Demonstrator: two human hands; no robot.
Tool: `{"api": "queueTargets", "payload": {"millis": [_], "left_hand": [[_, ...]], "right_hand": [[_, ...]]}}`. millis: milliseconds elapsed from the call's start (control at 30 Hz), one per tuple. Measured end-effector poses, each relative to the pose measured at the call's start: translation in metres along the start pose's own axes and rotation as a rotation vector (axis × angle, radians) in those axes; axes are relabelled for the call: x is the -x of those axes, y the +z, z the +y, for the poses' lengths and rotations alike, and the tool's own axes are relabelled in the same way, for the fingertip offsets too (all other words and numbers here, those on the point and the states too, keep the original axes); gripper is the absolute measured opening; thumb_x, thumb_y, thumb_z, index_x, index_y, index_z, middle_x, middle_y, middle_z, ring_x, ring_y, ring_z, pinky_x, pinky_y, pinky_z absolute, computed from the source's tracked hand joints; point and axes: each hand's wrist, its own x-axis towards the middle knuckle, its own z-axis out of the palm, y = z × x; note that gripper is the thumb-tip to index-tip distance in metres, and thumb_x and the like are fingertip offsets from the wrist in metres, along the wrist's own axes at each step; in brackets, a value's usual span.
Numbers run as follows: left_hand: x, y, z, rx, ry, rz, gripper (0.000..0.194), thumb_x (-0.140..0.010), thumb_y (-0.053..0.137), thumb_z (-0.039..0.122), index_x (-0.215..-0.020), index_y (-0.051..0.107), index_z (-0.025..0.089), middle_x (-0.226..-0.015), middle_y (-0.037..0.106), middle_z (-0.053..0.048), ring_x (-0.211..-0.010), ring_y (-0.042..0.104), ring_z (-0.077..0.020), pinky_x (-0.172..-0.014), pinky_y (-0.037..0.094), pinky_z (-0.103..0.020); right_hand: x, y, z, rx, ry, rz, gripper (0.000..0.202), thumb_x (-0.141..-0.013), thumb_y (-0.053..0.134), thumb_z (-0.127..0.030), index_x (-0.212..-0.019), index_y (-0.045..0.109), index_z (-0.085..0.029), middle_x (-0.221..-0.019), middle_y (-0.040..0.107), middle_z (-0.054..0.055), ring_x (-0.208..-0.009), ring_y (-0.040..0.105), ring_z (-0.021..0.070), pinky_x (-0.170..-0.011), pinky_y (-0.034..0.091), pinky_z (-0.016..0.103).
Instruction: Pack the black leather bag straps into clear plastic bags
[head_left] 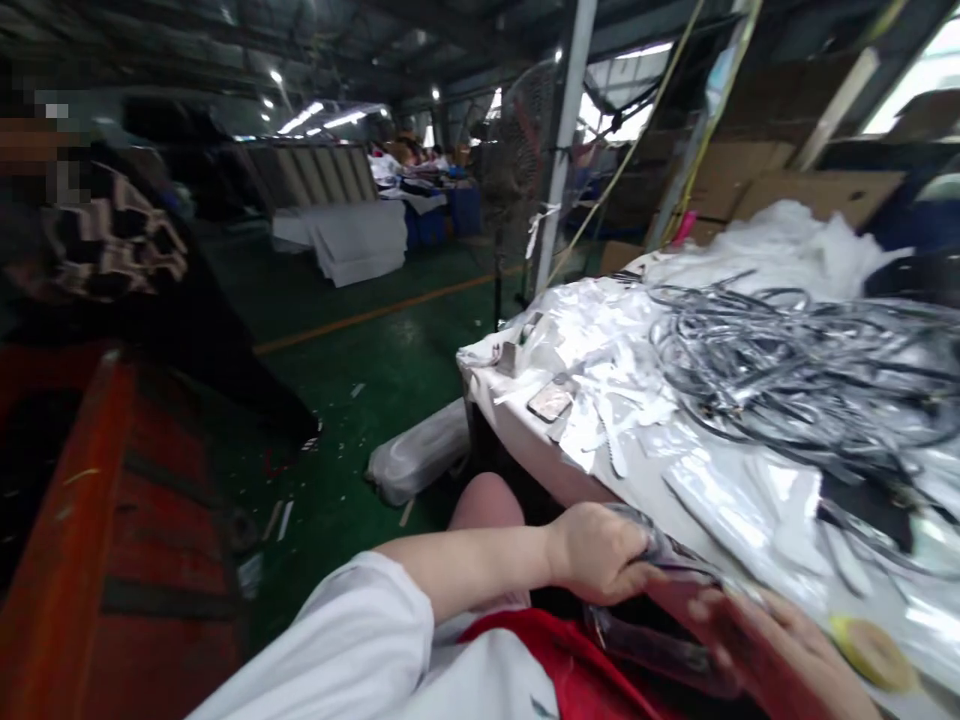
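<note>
My left hand [600, 553] is closed, its fingers wrapped round one end of a dark shiny strip [679, 555] that looks like a belt in clear plastic. The strip runs right to my right hand [780, 640], which is smeared by motion, so its grip cannot be told. Another part of a dark strip [660, 650] hangs below, over my red garment [540, 650]. Beside my right hand lies a yellowish tape roll [874, 652] on the white-covered table [525, 440]. Clear plastic bags [742, 500] are spread just beyond both hands.
A tangled heap of dark belt-like strips [810, 360] covers the table's right side. A phone [551, 400] lies near its corner. A wrapped white roll [420, 450] rests on the green floor. At left are an orange cart [67, 560] and a person [127, 240] in dark clothing.
</note>
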Motion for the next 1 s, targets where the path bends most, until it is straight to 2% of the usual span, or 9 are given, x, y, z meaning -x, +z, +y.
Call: {"api": "queueTargets", "payload": {"millis": [133, 200, 300, 433, 533, 667, 800, 867, 1000], "left_hand": [[0.006, 0.001, 0.020, 0.468, -0.170, -0.237, 0.062, -0.100, 0.025, 0.057, -0.077, 0.066, 0.016, -0.059, 0.058, -0.003, -0.054, 0.056, -0.0139, -0.055, 0.042, -0.024], [0.003, -0.005, 0.027, 0.860, -0.315, -0.396, 0.069, -0.099, 0.021, 0.063, -0.074, 0.064, 0.015, -0.044, 0.043, 0.003, -0.039, 0.042, -0.0105, -0.046, 0.035, -0.023], [-0.007, -0.019, 0.030, 1.318, -0.463, -0.490, 0.066, -0.097, 0.028, 0.065, -0.071, 0.061, 0.014, -0.037, 0.030, 0.008, -0.031, 0.028, -0.0087, -0.039, 0.028, -0.023], [-0.022, -0.042, 0.029, 1.643, -0.516, -0.345, 0.062, -0.102, 0.027, 0.053, -0.079, 0.065, 0.010, -0.041, 0.032, 0.007, -0.032, 0.027, -0.0083, -0.039, 0.030, -0.022], [-0.037, -0.057, 0.027, 1.736, -0.415, -0.019, 0.056, -0.100, 0.034, 0.054, -0.086, 0.065, 0.009, -0.048, 0.038, 0.006, -0.038, 0.035, -0.0083, -0.045, 0.036, -0.022], [-0.054, -0.060, 0.023, 1.571, -0.264, 0.415, 0.056, -0.095, 0.043, 0.062, -0.098, 0.062, 0.010, -0.061, 0.049, 0.002, -0.050, 0.049, -0.0105, -0.055, 0.043, -0.024], [-0.053, -0.038, 0.015, 0.903, -0.166, 0.622, 0.061, -0.096, 0.034, 0.064, -0.111, 0.059, 0.011, -0.073, 0.060, -0.005, -0.070, 0.060, -0.0190, -0.075, 0.049, -0.034], [-0.045, -0.020, 0.010, 0.500, -0.084, 0.510, 0.060, -0.095, 0.036, 0.064, -0.104, 0.062, 0.011, -0.077, 0.063, -0.011, -0.080, 0.063, -0.0247, -0.083, 0.048, -0.039], [-0.026, 0.009, 0.008, -0.031, 0.147, 0.051, 0.056, -0.090, 0.047, 0.063, -0.087, 0.066, 0.010, -0.077, 0.066, -0.018, -0.077, 0.065, -0.0304, -0.073, 0.050, -0.040]], "right_hand": [[-0.016, -0.023, -0.003, 0.008, -0.099, 0.048, 0.048, -0.078, 0.071, -0.055, -0.111, 0.072, -0.019, -0.105, 0.074, 0.013, -0.099, 0.067, 0.0331, -0.085, 0.056, 0.043], [-0.019, -0.015, 0.004, 0.039, -0.214, 0.011, 0.056, -0.079, 0.071, -0.051, -0.128, 0.063, -0.022, -0.128, 0.065, 0.014, -0.120, 0.058, 0.0340, -0.101, 0.047, 0.047], [-0.023, 0.011, 0.020, 0.117, -0.280, 0.043, 0.049, -0.084, 0.065, -0.052, -0.121, 0.066, -0.021, -0.123, 0.067, 0.014, -0.119, 0.058, 0.0341, -0.106, 0.041, 0.049], [-0.036, 0.044, 0.043, 0.039, -0.111, -0.041, 0.048, -0.091, 0.051, -0.061, -0.103, 0.071, -0.019, -0.098, 0.072, 0.011, -0.093, 0.065, 0.0289, -0.088, 0.051, 0.043], [-0.041, 0.054, 0.054, -0.037, -0.002, -0.176, 0.053, -0.090, 0.052, -0.064, -0.111, 0.069, -0.018, -0.087, 0.071, 0.007, -0.069, 0.062, 0.0195, -0.064, 0.050, 0.032], [-0.032, 0.053, 0.045, -0.119, 0.042, -0.287, 0.055, -0.089, 0.054, -0.064, -0.113, 0.070, -0.016, -0.074, 0.067, 0.003, -0.055, 0.050, 0.0114, -0.050, 0.037, 0.023], [-0.012, 0.039, 0.016, -0.227, 0.039, -0.431, 0.047, -0.091, 0.058, -0.057, -0.107, 0.073, -0.016, -0.074, 0.069, 0.005, -0.056, 0.051, 0.0106, -0.052, 0.036, 0.022], [-0.003, 0.026, 0.007, -0.324, 0.005, -0.445, 0.044, -0.092, 0.058, -0.054, -0.104, 0.074, -0.016, -0.071, 0.070, 0.005, -0.051, 0.050, 0.0093, -0.048, 0.033, 0.021], [0.003, -0.012, 0.010, -0.454, -0.030, -0.283, 0.044, -0.085, 0.065, -0.055, -0.087, 0.077, -0.013, -0.057, 0.064, 0.004, -0.042, 0.041, 0.0074, -0.041, 0.027, 0.021]]}}
